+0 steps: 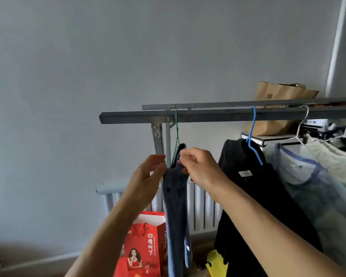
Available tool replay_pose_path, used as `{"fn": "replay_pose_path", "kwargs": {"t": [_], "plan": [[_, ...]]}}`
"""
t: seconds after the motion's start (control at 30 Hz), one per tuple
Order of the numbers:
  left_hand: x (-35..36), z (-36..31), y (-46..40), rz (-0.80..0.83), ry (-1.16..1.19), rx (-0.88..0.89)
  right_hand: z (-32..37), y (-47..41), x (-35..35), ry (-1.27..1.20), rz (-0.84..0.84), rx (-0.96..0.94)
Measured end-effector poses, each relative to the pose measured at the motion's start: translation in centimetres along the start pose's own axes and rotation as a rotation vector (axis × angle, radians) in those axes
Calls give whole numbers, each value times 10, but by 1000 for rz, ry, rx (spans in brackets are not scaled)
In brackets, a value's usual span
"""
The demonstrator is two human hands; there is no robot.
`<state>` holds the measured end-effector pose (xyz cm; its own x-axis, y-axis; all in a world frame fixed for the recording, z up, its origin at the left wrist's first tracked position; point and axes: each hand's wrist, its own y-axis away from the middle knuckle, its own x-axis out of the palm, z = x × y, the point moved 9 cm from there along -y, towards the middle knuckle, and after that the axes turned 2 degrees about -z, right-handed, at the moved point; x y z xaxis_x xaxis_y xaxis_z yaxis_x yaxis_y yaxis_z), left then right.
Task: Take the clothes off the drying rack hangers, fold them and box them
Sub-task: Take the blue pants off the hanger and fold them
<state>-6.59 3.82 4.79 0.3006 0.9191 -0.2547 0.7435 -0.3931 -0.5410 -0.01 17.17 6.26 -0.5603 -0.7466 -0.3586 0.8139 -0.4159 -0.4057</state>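
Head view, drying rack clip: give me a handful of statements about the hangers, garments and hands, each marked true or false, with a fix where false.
1. The right hand pinches the top of the dark blue garment. True.
2. The dark blue garment hangs from a blue hanger. False: it hangs from the green hanger; the blue hanger carries the black garment.
3. The left hand has straight fingers against the dark blue garment's left edge. True.
4. The red gift bag hangs on the rack rail. False: it stands low down, below the rail, behind the left forearm.
5. The black garment has come off its hanger. False: it is on the blue hanger.
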Motion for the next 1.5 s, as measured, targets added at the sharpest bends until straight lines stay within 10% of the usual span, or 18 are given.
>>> {"fn": "replay_pose_path", "kwargs": {"t": [0.6, 0.83, 1.2, 1.5], "plan": [[14, -26, 3, 223, -252, 285, -1, -19, 12, -266, -317, 130], [25, -47, 22, 271, -372, 410, -13, -11, 17, -388, -115, 301], [24, -69, 71, 228, -708, 803, -7, -1, -16, -381, -279, 318], [13, -20, 36, 211, -363, 339, 18, 5, -41, -196, -65, 364]]}}
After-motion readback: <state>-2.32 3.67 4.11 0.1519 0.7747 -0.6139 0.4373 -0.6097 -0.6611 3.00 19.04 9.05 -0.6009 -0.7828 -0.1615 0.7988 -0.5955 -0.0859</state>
